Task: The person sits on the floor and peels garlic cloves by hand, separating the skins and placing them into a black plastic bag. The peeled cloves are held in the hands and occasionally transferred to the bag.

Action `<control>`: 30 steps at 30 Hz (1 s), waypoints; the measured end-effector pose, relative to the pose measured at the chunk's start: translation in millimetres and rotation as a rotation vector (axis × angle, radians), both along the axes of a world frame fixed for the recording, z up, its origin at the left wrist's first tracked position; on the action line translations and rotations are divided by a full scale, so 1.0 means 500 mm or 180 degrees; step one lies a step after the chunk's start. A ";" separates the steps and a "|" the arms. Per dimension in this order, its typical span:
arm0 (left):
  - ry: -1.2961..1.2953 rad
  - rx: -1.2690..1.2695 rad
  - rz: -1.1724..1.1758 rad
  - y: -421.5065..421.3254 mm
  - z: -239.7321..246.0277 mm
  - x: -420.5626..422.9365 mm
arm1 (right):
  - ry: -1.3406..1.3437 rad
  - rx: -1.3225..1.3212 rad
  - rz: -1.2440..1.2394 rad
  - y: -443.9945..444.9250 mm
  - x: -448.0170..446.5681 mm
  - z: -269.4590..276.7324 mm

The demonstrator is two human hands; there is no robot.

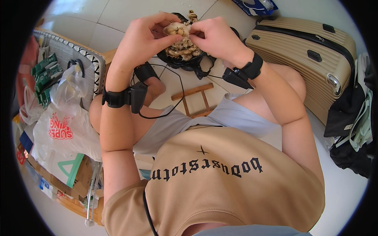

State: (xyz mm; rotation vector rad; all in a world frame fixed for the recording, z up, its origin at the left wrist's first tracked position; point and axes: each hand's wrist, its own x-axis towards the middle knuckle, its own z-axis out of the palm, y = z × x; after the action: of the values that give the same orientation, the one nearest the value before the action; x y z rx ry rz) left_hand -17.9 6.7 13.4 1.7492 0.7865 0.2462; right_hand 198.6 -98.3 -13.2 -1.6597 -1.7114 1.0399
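Observation:
A garlic bulb [176,29] with pale papery skin is held between the thumb and fingers of my left hand [144,39]. My right hand [213,35] pinches at the bulb's right side, its thumb and fingertips close together on the skin or stem there. Just below the hands lies a braid of dried garlic stems [184,53], twisted like rope, and a knotted end [192,15] of it sticks up behind. Under the braid spreads a black plastic bag [196,66] on the floor. My fingers hide part of the bulb.
A small wooden stool or frame [203,100] lies between my legs. To the right stands a ribbed gold suitcase [298,56]. At left are a patterned cushion [88,50], green packets [48,73] and a white plastic bag [79,138]. A black cable [183,88] loops from my left wrist device.

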 end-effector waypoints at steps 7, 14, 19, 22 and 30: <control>0.0344 0.0482 0.0070 0.001 -0.010 0.000 | -0.0086 -0.0114 0.0096 0.000 -0.001 0.012; -0.0034 0.0425 0.0115 -0.007 -0.010 0.005 | 0.0425 0.0337 -0.0230 0.003 0.001 0.030; -0.0546 -0.0162 0.0167 -0.005 -0.004 0.007 | 0.0539 0.0172 -0.0167 0.006 0.012 0.048; -0.0571 -0.0138 0.0165 0.000 0.007 0.004 | 0.0636 0.0309 -0.0199 0.008 0.013 0.057; -0.0639 0.1915 -0.0161 -0.001 0.014 0.015 | 0.0422 0.0342 -0.0101 0.009 0.020 0.071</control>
State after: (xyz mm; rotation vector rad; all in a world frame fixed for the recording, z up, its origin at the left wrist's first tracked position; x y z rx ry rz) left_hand -10.4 6.2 20.2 2.2563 0.5490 0.6666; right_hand 208.8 -93.5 22.5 -1.5121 -1.6210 1.0019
